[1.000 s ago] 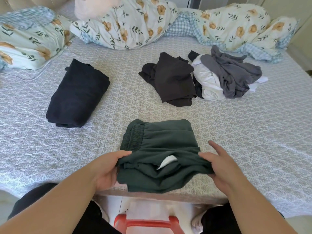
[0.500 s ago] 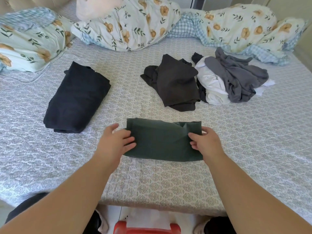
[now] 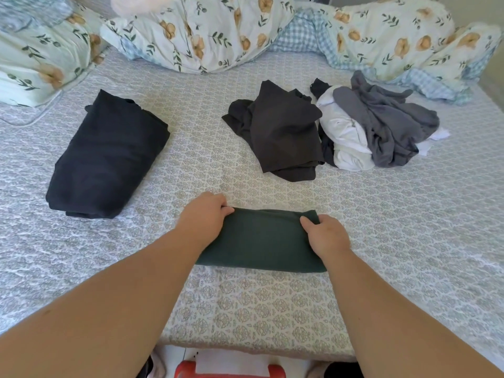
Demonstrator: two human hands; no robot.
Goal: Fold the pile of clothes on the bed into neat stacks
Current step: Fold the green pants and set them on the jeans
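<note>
Both hands, left hand (image 3: 203, 216) and right hand (image 3: 326, 237), are now pinching the green shorts (image 3: 259, 238), just folded over; unfolded pile (image 3: 376, 126) waiting at one o'clock.

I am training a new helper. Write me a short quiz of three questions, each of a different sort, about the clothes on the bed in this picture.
1. True or false: both hands grip the green garment.
2. Multiple choice: the folded navy garment lies on which side of the green one, as the person sees it? A) left B) right C) on top of it
3. Fill in: in the unfolded pile, a grey piece lies over a ___ piece.

Key
1. True: the left hand holds its left end and the right hand its right end.
2. A
3. white
</note>
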